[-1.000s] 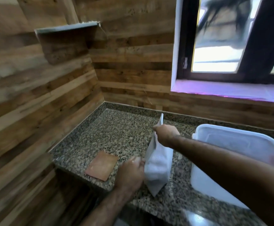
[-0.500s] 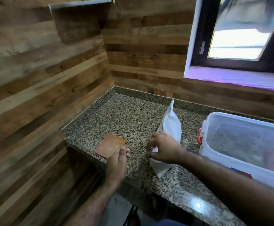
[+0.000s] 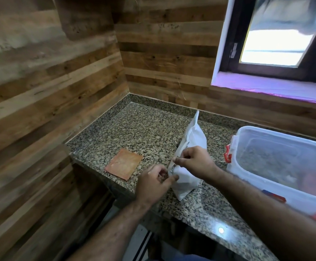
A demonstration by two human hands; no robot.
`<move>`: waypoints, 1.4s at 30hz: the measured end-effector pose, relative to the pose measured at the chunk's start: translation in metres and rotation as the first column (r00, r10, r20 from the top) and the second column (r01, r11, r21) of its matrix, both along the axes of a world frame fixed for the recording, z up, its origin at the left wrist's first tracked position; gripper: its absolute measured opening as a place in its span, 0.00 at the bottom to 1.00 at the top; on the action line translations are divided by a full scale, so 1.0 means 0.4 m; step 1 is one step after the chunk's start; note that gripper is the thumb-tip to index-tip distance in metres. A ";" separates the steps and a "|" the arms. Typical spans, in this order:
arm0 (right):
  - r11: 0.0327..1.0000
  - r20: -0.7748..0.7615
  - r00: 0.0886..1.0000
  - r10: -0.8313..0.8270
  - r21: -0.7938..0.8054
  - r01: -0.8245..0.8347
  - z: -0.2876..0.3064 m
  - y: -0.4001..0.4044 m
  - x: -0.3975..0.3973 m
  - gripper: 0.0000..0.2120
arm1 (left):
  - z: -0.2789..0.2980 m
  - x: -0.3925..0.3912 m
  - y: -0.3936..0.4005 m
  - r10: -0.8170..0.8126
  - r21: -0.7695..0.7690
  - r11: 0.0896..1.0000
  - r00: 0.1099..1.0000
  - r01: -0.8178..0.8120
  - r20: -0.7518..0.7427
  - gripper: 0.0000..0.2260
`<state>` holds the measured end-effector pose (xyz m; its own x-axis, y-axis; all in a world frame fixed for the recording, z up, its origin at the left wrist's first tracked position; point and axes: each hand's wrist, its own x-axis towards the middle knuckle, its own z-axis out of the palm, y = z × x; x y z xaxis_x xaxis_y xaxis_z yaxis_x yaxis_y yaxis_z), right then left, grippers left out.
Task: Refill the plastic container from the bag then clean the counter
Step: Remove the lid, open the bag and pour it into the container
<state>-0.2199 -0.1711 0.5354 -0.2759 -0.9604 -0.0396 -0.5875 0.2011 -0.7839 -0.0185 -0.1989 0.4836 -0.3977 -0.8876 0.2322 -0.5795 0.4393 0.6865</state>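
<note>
head camera looks forward and down, close over the counter (image 3: 149,132) corner

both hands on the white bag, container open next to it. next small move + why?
Probably lift the white bag and swing it right, over the plastic container. Both the left hand and right hand already pinch the bag's near edge, and the container sits open beside it on the counter. Whether the bag is opened yet is unclear.

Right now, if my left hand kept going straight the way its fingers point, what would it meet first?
The white bag. Your left hand points rightward and its fingertips already pinch the bag's near edge, so nothing lies between; your right hand grips just above.
</note>
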 end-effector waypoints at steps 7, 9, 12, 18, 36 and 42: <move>0.999 -0.042 0.998 -0.051 -0.006 0.050 0.008 -0.031 -0.024 0.23 | -0.018 -0.069 -0.059 -0.160 -0.157 0.971 0.979 0.179 0.128 0.18; 0.995 -0.079 0.992 -0.098 0.011 0.099 0.016 -0.045 -0.046 0.21 | -0.020 -0.068 -0.069 -0.203 -0.108 0.971 0.975 0.213 0.090 0.16; 0.985 -0.122 0.979 -0.165 0.039 0.170 0.030 -0.088 -0.093 0.17 | -0.014 -0.067 -0.098 -0.299 0.013 0.954 0.951 0.299 0.075 0.19; 0.956 -0.234 0.933 -0.274 0.041 0.291 0.071 -0.237 -0.194 0.13 | -0.006 -0.074 -0.186 -0.524 0.313 0.818 0.849 0.483 0.061 0.20; 0.792 -0.214 0.770 -0.601 -0.027 0.610 0.062 -0.542 -0.410 0.16 | 0.072 -0.151 -0.390 -0.949 0.705 0.273 0.302 0.655 0.087 0.27; 0.746 -0.275 0.752 -0.599 0.149 0.649 0.068 -0.441 -0.304 0.42 | 0.035 -0.160 -0.507 -0.830 0.593 0.390 0.548 0.705 -0.106 0.34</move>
